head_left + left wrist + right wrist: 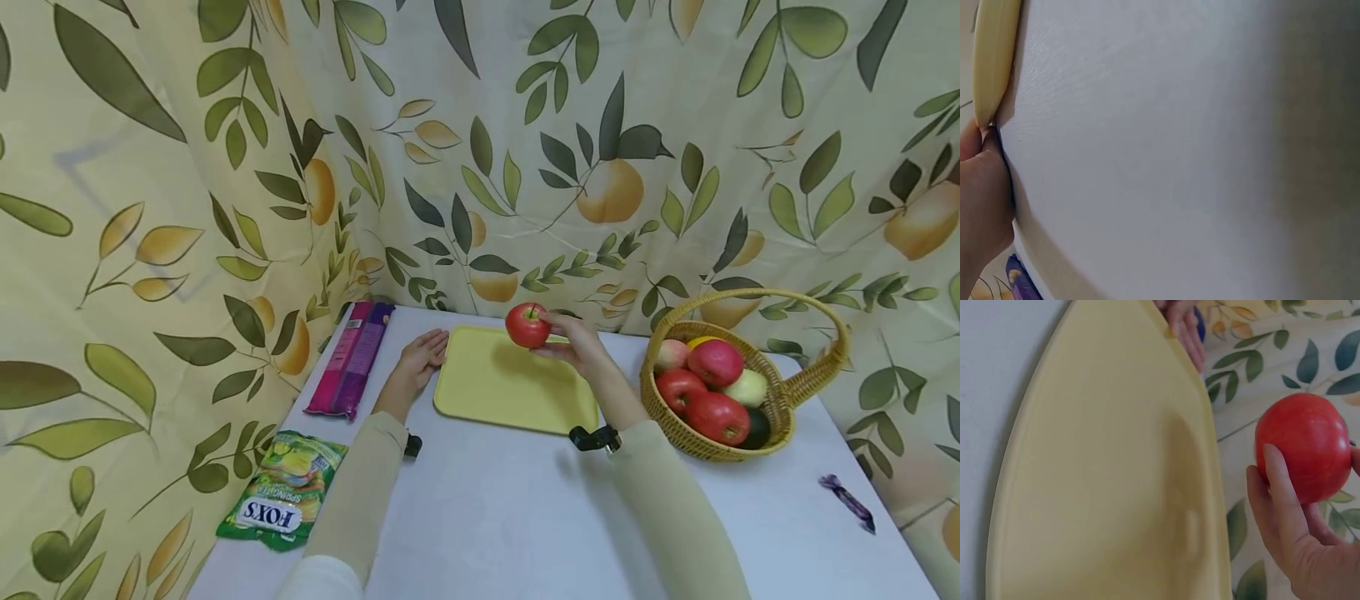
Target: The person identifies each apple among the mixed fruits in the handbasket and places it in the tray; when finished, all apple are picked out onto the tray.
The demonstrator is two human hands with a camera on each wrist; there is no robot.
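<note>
A red apple [527, 327] with a dark stem is held above the far part of a yellow rectangular tray [510, 387]. My right hand [577, 343] grips it from the right; in the right wrist view the fingers bend round the apple [1304, 447] from below and the side. The tray lies flat on the white table. At its left edge rests my left hand [422, 360], fingers fairly straight and touching the rim. The left wrist view shows that hand [984, 194] low against the tray's edge [994, 56], its fingertips partly hidden.
On the right stands a wicker basket [675, 433] with a tall handle, filled with several fruits. A wrapped candy [849, 504] lies beyond it. To the left are a pink and purple package [351, 362] and a green Fox's bag [285, 492]. Patterned curtains [495, 167] hang behind the table.
</note>
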